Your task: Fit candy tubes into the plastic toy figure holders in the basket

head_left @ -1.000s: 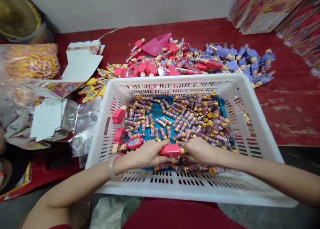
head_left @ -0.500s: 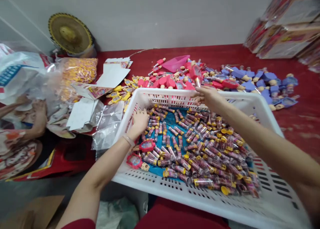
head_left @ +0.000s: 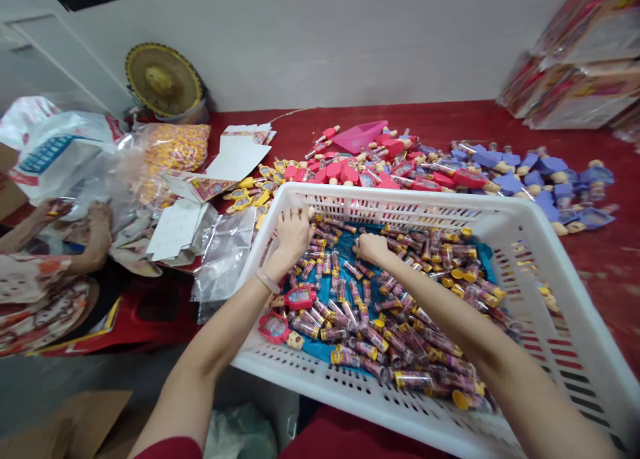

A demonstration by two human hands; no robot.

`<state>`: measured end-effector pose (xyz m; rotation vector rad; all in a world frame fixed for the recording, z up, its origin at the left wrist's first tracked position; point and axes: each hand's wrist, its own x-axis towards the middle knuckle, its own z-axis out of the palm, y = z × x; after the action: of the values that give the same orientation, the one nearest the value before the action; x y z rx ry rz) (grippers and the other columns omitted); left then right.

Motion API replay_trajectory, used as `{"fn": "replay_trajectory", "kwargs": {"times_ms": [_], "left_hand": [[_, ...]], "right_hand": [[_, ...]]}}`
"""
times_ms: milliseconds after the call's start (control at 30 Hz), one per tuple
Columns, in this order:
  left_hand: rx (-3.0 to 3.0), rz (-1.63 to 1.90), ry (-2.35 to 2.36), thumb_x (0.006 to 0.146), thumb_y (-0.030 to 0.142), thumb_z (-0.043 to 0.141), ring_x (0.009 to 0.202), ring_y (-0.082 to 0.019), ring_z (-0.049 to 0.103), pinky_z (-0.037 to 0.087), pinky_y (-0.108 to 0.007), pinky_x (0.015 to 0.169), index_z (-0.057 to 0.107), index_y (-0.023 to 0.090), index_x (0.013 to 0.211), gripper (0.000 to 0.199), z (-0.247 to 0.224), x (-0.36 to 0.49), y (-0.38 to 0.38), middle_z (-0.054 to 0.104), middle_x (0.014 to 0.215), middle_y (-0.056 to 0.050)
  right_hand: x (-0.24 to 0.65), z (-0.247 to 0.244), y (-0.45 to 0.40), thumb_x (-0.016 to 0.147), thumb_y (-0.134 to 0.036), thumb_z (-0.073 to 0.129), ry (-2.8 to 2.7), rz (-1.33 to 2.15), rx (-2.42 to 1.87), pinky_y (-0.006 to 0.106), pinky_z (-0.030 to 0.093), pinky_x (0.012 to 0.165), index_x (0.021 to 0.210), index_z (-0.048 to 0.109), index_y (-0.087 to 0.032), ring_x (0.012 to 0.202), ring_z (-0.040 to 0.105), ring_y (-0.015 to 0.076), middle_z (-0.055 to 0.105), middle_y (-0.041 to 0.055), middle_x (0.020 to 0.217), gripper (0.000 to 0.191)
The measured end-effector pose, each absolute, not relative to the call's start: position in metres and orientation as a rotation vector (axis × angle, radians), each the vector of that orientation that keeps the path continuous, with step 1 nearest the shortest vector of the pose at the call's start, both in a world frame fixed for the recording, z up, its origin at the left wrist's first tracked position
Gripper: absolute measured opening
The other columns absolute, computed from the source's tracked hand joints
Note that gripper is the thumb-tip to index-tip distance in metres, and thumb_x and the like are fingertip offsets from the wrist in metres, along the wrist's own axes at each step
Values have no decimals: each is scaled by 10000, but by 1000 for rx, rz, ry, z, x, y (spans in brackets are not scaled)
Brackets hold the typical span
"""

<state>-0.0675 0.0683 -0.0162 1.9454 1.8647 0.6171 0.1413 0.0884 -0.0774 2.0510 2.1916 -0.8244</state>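
Observation:
My left hand [head_left: 293,235] reaches into the far-left part of a white plastic crate [head_left: 400,205], its fingers pressed down among the tubes by the rim. My right hand [head_left: 371,247] sits a little further right, fingers curled over the same heap; whether either hand grips a tube is hidden. The heap of small clear tubes with yellow caps [head_left: 405,332] lies on a blue liner [head_left: 345,245]. Near my left wrist lie two pink-framed toy cases [head_left: 300,297].
Sorted pink, blue and yellow plastic parts [head_left: 530,179] lie on the red table [head_left: 600,279] behind the crate. Flat cartons [head_left: 235,159] and clear bags [head_left: 225,255] lie to its left. Further left is a co-worker's hand [head_left: 100,229]. Printed boxes [head_left: 575,92] are stacked at the right.
My right hand has returned from beyond the crate's far rim to the tubes, with no pink piece in it. My left hand has moved slightly toward the far rim.

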Motion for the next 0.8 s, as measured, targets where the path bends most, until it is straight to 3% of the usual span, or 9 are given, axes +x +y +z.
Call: {"fn": "replay_trajectory", "kwargs": {"times_ms": [100, 200, 233, 300, 367, 433, 533, 667, 800], "left_hand": [[1733, 781, 1658, 842, 242, 523, 1193, -277, 476, 350, -418, 1015, 481, 166, 1258, 425, -6, -57, 60, 532, 1301, -133], [1445, 825, 1453, 889, 331, 447, 899, -209, 621, 503, -346, 790, 530, 130, 1118, 316, -4, -53, 52, 646, 1061, -124], [1351, 831, 1394, 889, 359, 448, 846, -198, 629, 519, -333, 738, 538, 123, 1071, 311, -5, -53, 49, 652, 1005, -121], [1179, 845, 1286, 867, 406, 504, 818, -181, 632, 537, -322, 709, 536, 133, 1008, 309, -8, -51, 43, 643, 961, -104], [1036, 854, 1201, 825, 451, 585, 823, -169, 632, 551, -331, 717, 518, 154, 993, 347, -9, -46, 35, 629, 954, -78], [938, 844, 1135, 771, 490, 659, 808, -161, 630, 560, -336, 717, 515, 162, 961, 406, -9, -38, 26, 618, 917, -53], [843, 828, 1110, 690, 495, 750, 776, -147, 624, 566, -315, 708, 517, 146, 875, 458, -7, -28, 12, 592, 808, -14], [770, 777, 1115, 615, 402, 830, 760, -146, 632, 578, -339, 699, 497, 147, 890, 501, -4, -26, 2, 583, 780, 20], [812, 694, 1135, 582, 331, 857, 679, -129, 631, 574, -304, 638, 479, 156, 837, 489, -6, -28, -1, 591, 750, 31]], "right_hand": [[149, -66, 79, 828, -337, 622, 2215, -1022, 2006, 383, 503, 776, 857, 606, -106, 894, 648, 268, 671, 140, 896, 233], [168, -43, 54, 872, -371, 503, 2270, -1335, 1961, 303, 521, 650, 967, 513, -164, 771, 675, 212, 683, 85, 891, 228], [177, -35, 42, 881, -383, 474, 2288, -1517, 1925, 288, 528, 630, 1004, 459, -193, 763, 677, 191, 681, 60, 919, 226], [193, -20, 15, 814, -353, 563, 2236, -2206, 1743, 308, 546, 638, 987, 376, -233, 819, 679, 206, 668, 43, 958, 282], [207, -11, -11, 764, -340, 637, 2125, -2494, 1704, 327, 555, 654, 952, 355, -247, 818, 674, 210, 651, 20, 914, 351], [217, -10, -31, 751, -365, 671, 2121, -2450, 1863, 314, 552, 638, 943, 379, -247, 764, 657, 186, 622, 3, 884, 369], [227, -13, -42, 769, -405, 674, 2217, -2351, 1998, 309, 547, 665, 1003, 448, -235, 796, 636, 174, 607, 28, 1006, 366], [235, -9, -34, 824, -453, 623, 2164, -2322, 1736, 374, 517, 807, 1160, 545, -205, 926, 634, 224, 618, 71, 1143, 425], [239, 0, -32, 867, -466, 561, 2303, -1966, 1667, 369, 481, 819, 1178, 565, -197, 973, 604, 239, 636, 72, 1129, 411]]}}
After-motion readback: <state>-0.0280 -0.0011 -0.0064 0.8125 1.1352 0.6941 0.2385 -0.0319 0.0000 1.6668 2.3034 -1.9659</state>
